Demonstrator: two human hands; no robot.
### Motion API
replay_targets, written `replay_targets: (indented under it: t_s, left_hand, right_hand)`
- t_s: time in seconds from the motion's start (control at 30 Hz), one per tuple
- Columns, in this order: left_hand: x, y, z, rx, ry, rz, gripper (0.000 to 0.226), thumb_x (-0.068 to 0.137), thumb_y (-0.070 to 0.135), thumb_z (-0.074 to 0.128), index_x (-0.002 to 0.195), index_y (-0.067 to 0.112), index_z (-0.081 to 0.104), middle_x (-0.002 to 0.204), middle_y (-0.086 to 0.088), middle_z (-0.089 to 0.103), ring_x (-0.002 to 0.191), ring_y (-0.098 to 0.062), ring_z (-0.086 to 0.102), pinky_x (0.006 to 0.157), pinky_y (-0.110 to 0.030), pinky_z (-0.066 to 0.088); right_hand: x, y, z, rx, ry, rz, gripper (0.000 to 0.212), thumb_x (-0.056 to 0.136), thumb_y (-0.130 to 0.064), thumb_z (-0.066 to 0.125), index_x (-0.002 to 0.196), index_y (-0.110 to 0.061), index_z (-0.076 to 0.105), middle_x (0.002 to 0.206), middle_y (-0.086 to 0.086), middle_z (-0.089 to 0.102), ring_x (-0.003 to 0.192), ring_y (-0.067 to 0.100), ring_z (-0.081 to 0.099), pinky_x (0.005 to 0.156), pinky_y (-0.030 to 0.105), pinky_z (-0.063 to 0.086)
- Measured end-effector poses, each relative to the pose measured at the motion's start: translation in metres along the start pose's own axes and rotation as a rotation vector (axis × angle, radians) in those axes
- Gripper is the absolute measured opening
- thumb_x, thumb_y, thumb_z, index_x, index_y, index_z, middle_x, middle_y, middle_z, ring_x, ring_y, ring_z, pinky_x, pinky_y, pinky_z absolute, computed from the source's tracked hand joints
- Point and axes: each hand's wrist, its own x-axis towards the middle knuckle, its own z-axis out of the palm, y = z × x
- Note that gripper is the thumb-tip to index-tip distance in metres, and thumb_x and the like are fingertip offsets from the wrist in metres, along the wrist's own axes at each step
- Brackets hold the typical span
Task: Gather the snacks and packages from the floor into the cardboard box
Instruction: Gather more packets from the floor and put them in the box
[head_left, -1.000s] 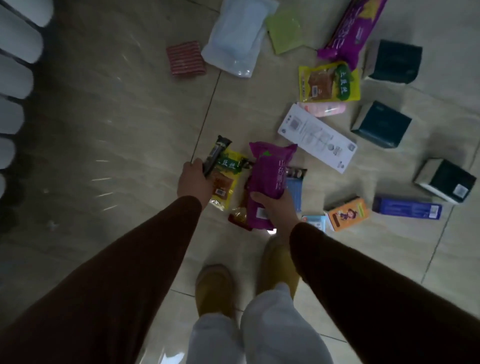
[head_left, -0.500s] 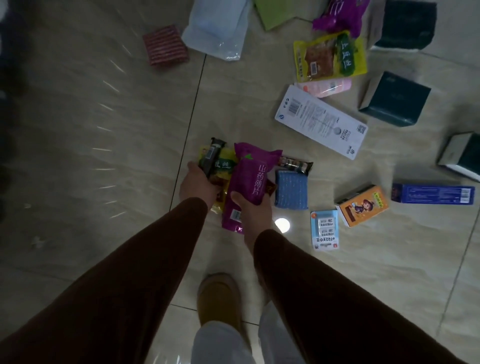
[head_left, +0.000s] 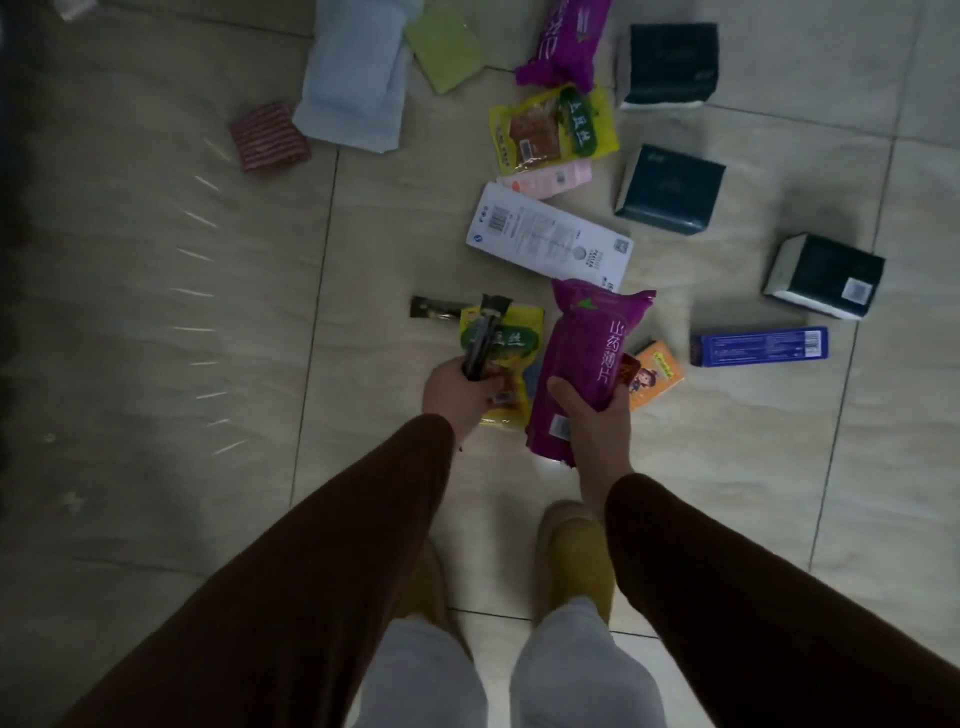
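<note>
My left hand (head_left: 460, 392) is shut on a yellow-green snack packet (head_left: 511, 343) and a dark slim bar (head_left: 483, 338), held above the floor. My right hand (head_left: 592, 415) grips a purple snack bag (head_left: 584, 358) by its lower end; a small red packet (head_left: 629, 370) shows behind it. On the tiles lie another purple bag (head_left: 563, 44), a second yellow packet (head_left: 553, 130), a pink packet (head_left: 548, 179), a white flat box (head_left: 548, 236), an orange box (head_left: 657, 374) and a blue box (head_left: 758, 345). No cardboard box is in view.
Three dark green tissue packs (head_left: 670, 189) (head_left: 667, 65) (head_left: 826, 275) lie to the right. A pale blue pouch (head_left: 356, 83), a green cloth (head_left: 447, 49) and a red striped pad (head_left: 270, 136) lie at the top. A dark bar (head_left: 434, 307) lies on the floor. My feet in yellow slippers (head_left: 571, 551) stand below.
Both hands have lifted with their packets, and the view has swung so the floor items sit lower and more to the right. The blue sponge and small blue packet are out of sight.
</note>
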Motion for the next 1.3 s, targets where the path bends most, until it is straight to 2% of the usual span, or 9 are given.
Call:
replay_targets:
  t_s: [0.1, 0.17, 0.23, 0.33, 0.47, 0.73, 0.9, 1.1, 1.3]
  left_hand:
    - [0.038, -0.022, 0.04, 0.137, 0.145, 0.029, 0.046, 0.061, 0.045, 0.083, 0.098, 0.019, 0.076, 0.108, -0.009, 0.068, 0.086, -0.022, 0.072, 0.082, -0.04, 0.061]
    - [0.043, -0.017, 0.059, 0.295, 0.224, 0.024, 0.051, 0.068, 0.042, 0.083, 0.107, 0.011, 0.071, 0.125, -0.011, 0.052, 0.103, -0.029, 0.061, 0.097, -0.042, 0.053]
    - [0.045, -0.013, 0.07, 0.39, 0.27, 0.04, 0.047, 0.078, 0.03, 0.08, 0.113, 0.002, 0.067, 0.13, -0.014, 0.041, 0.106, -0.036, 0.055, 0.101, -0.042, 0.048]
    - [0.045, -0.01, 0.074, 0.289, 0.243, 0.059, 0.039, 0.076, 0.022, 0.08, 0.11, 0.006, 0.068, 0.121, -0.013, 0.054, 0.095, -0.033, 0.064, 0.095, -0.04, 0.054]
    - [0.021, -0.004, 0.056, 0.222, 0.188, 0.031, 0.036, 0.074, 0.024, 0.077, 0.109, 0.018, 0.071, 0.101, -0.004, 0.075, 0.091, -0.026, 0.071, 0.086, -0.044, 0.059]
    - [-0.105, 0.07, 0.021, 0.217, 0.073, 0.089, 0.034, 0.07, 0.024, 0.078, 0.103, 0.022, 0.068, 0.097, 0.001, 0.075, 0.087, -0.021, 0.073, 0.085, -0.046, 0.059]
    - [-0.154, 0.117, 0.034, 0.224, 0.119, 0.102, 0.048, 0.052, 0.043, 0.075, 0.095, 0.022, 0.069, 0.09, 0.001, 0.077, 0.085, -0.024, 0.074, 0.084, -0.049, 0.059]
    - [-0.202, 0.181, 0.088, 0.306, 0.229, 0.126, 0.024, 0.074, 0.02, 0.081, 0.091, 0.015, 0.065, 0.089, -0.008, 0.07, 0.087, -0.03, 0.067, 0.07, -0.034, 0.047]
    - [-0.217, 0.238, 0.141, 0.144, 0.229, 0.08, 0.038, 0.073, 0.025, 0.08, 0.109, 0.017, 0.069, 0.101, -0.005, 0.075, 0.091, -0.025, 0.072, 0.085, -0.046, 0.059]
  right_hand:
    - [0.021, -0.003, -0.02, -0.004, -0.011, -0.027, 0.053, 0.084, -0.022, 0.08, 0.128, -0.027, 0.049, 0.121, 0.002, 0.066, 0.105, 0.023, 0.068, 0.087, 0.046, 0.061]
    - [0.037, 0.0, -0.033, -0.002, -0.002, -0.033, 0.058, 0.085, -0.023, 0.08, 0.133, -0.026, 0.048, 0.122, 0.002, 0.065, 0.106, 0.021, 0.068, 0.086, 0.043, 0.061]
    - [0.051, 0.003, -0.043, -0.006, 0.009, -0.032, 0.063, 0.084, -0.025, 0.08, 0.138, -0.023, 0.047, 0.122, 0.002, 0.064, 0.106, 0.023, 0.068, 0.084, 0.043, 0.062]
    - [0.065, 0.004, -0.058, -0.036, 0.022, -0.037, 0.066, 0.081, -0.027, 0.082, 0.137, -0.02, 0.048, 0.121, 0.005, 0.066, 0.105, 0.027, 0.07, 0.086, 0.05, 0.062]
    - [0.05, -0.01, -0.076, -0.057, -0.004, -0.034, 0.065, 0.08, -0.027, 0.083, 0.136, -0.019, 0.05, 0.12, 0.006, 0.068, 0.103, 0.027, 0.072, 0.086, 0.053, 0.062]
    - [-0.045, -0.093, -0.13, -0.02, -0.048, -0.045, 0.058, 0.085, -0.028, 0.079, 0.136, -0.021, 0.052, 0.117, 0.005, 0.071, 0.098, 0.022, 0.074, 0.074, 0.036, 0.063]
    - [-0.073, -0.145, -0.182, 0.001, -0.074, -0.06, 0.063, 0.085, -0.031, 0.079, 0.139, -0.021, 0.05, 0.12, 0.003, 0.069, 0.103, 0.023, 0.072, 0.077, 0.036, 0.063]
    - [-0.065, -0.216, -0.252, 0.056, -0.154, -0.111, 0.058, 0.087, -0.022, 0.078, 0.138, -0.021, 0.052, 0.12, 0.001, 0.071, 0.102, 0.021, 0.073, 0.075, 0.036, 0.064]
    - [-0.043, -0.3, -0.295, 0.011, -0.204, -0.142, 0.056, 0.088, -0.023, 0.077, 0.138, -0.021, 0.051, 0.121, 0.0, 0.069, 0.1, 0.018, 0.072, 0.067, 0.028, 0.062]
